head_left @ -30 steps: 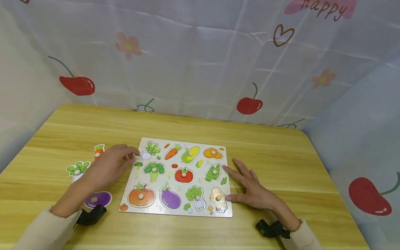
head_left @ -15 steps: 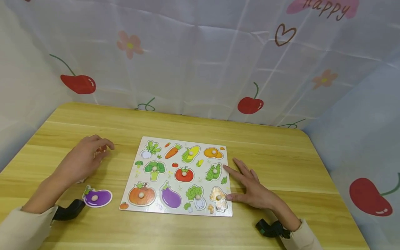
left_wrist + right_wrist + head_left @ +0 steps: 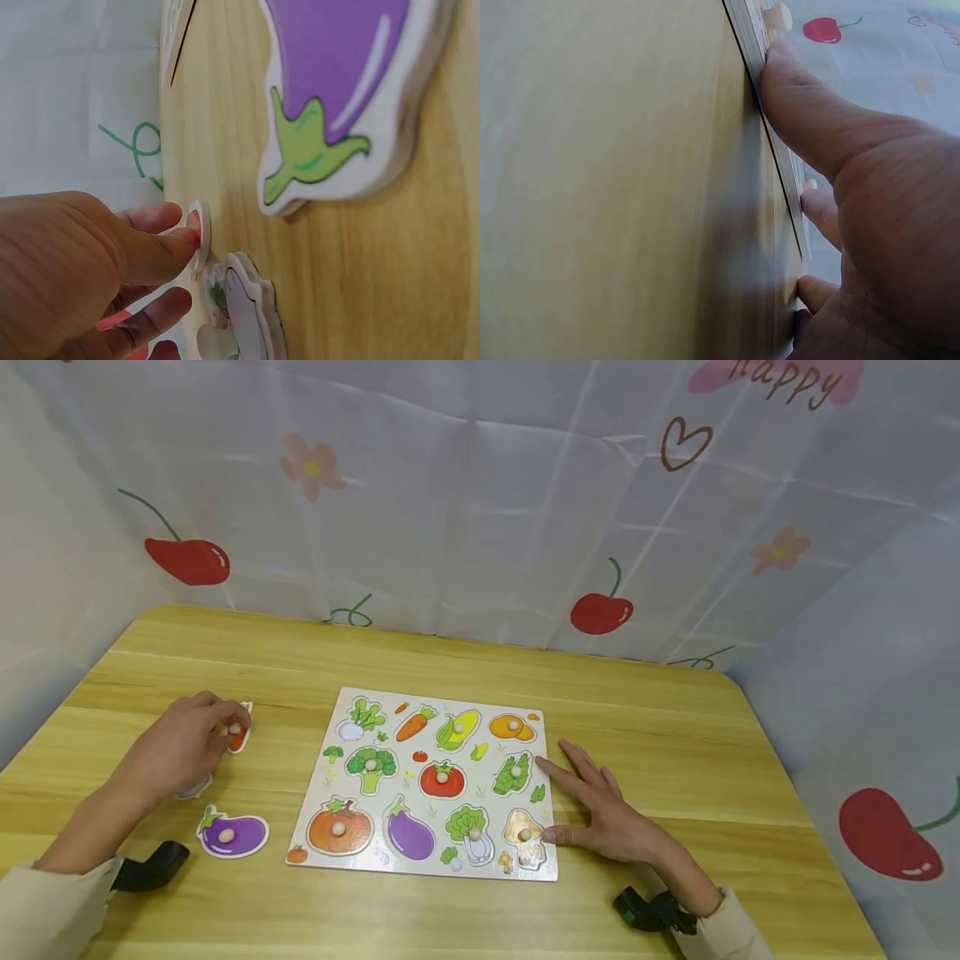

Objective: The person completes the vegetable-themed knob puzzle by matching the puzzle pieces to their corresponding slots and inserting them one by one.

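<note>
My left hand [image 3: 174, 745] pinches the knob of a small carrot puzzle piece [image 3: 242, 739] on the left of the table, thumb and forefinger together at it in the left wrist view. Under that hand lies a turnip piece [image 3: 251, 319], mostly hidden in the head view. Nearer me is an eggplant piece [image 3: 247, 837] with a round wooden knob. The white vegetable puzzle board [image 3: 390, 862] lies in the middle. My right hand [image 3: 607, 814] rests at its right edge, fingers spread straight, thumb and forefinger touching the rim. Turnip, carrot and eggplant pictures on the board show no knobs.
Several knobbed pieces sit in the board, among them a tomato [image 3: 442, 787], a pumpkin [image 3: 330, 843] and a corn [image 3: 467, 723]. A printed curtain [image 3: 465, 527] hangs behind the wooden table [image 3: 660, 727]. Each wrist wears a black camera mount [image 3: 153, 867].
My left hand has moved left from the board's upper-left corner to the loose pieces and taken hold of the carrot piece. The right hand has stayed at the board's edge.
</note>
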`<act>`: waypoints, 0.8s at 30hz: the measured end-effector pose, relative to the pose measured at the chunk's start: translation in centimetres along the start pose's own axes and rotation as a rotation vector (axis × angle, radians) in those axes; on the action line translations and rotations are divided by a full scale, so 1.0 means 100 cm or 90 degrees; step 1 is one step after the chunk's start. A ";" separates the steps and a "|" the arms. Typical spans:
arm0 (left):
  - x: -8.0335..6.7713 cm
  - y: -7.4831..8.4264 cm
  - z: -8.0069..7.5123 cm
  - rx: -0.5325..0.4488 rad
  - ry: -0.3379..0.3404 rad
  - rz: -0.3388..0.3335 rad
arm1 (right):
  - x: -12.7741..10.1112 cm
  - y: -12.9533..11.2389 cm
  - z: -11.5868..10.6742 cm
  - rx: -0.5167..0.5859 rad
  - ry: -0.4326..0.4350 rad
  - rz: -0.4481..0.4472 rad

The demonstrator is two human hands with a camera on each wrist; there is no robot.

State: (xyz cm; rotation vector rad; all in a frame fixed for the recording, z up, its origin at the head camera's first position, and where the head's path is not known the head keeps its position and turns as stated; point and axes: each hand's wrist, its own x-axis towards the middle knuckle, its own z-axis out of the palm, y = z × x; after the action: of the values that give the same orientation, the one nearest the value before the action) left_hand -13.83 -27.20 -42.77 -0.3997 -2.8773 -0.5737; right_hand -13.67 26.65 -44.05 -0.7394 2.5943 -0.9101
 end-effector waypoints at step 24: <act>0.000 -0.010 0.006 0.008 0.030 0.020 | 0.000 0.000 0.001 0.002 0.006 -0.001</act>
State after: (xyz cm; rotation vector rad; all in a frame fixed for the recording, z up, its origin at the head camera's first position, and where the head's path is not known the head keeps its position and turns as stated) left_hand -14.19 -27.81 -43.64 -0.4220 -2.8231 -0.5515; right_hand -13.58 26.57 -44.12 -0.7383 2.6004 -0.9202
